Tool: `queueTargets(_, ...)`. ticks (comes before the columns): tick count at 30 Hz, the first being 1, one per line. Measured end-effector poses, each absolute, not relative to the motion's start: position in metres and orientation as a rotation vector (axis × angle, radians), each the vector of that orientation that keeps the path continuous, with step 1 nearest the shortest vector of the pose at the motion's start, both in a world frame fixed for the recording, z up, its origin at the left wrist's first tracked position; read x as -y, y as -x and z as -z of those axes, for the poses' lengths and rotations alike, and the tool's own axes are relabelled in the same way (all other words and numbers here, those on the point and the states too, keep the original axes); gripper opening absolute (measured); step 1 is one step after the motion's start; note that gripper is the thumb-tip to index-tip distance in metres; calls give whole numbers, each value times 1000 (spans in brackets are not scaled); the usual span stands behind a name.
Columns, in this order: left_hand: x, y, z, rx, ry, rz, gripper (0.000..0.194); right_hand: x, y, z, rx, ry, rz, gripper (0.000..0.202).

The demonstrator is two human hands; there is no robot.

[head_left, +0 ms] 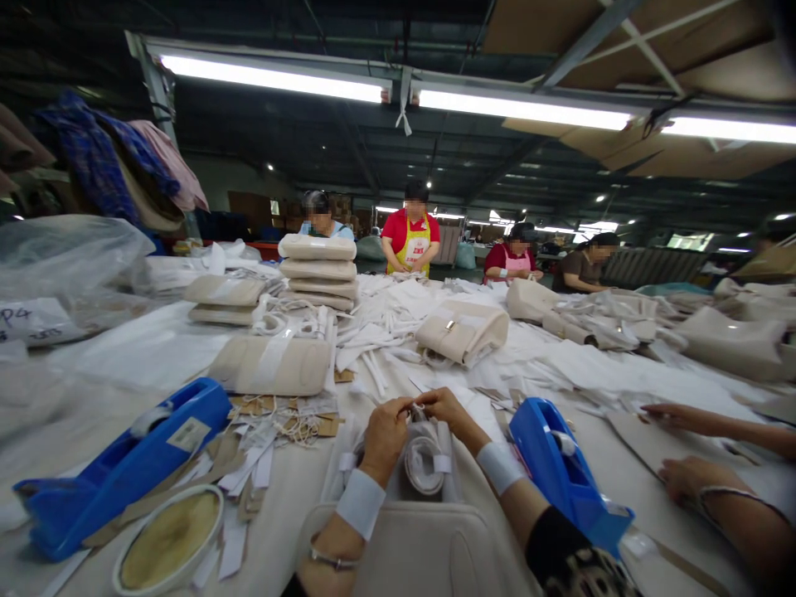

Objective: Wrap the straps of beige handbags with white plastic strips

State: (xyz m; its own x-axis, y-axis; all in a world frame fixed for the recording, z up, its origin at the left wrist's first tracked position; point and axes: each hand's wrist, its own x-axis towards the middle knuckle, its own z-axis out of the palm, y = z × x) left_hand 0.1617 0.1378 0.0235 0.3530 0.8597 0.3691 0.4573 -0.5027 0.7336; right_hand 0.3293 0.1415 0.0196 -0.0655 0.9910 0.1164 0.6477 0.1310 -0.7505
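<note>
A beige handbag (pixel 410 543) lies in front of me with its smooth flap side nearest my body. On its far part sits a coiled strap wrapped in white (pixel 425 466), with white bands at its sides. My left hand (pixel 385 435) and my right hand (pixel 444 409) meet just beyond the coil, fingertips pinched together. A thin white cord-like bit shows by the fingertips, but what each hand grips is too small to make out. Both wrists wear pale bands.
Blue tape dispensers stand to the left (pixel 133 464) and right (pixel 563 468). A round dish (pixel 167 543), paper strips (pixel 252 464) and stacked beige bags (pixel 318 269) lie leftward. Another bag (pixel 463 332) sits ahead. At right, a co-worker's hands (pixel 690 452) touch a beige piece; other people work beyond.
</note>
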Motion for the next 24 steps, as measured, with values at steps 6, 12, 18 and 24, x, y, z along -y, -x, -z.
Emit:
queueTargets(6,-139,-165,-18,-1234,-2160,-928,35,-119,-355,-43,2027,1768,-307,19)
queueTargets(12,-139,-167,-19,-1279,-2214,-851,35,-106,-358,-49,2121,1907,-111,26)
queueTargets(18,-141,-165,-21,-1262,-2265,-816,35,-106,-374,-58,2038,1948,-162,14)
queueTargets(24,-141,-166,-22,-1249,-2274,-795,36,-64,-428,-72,1685,2193,-132,15)
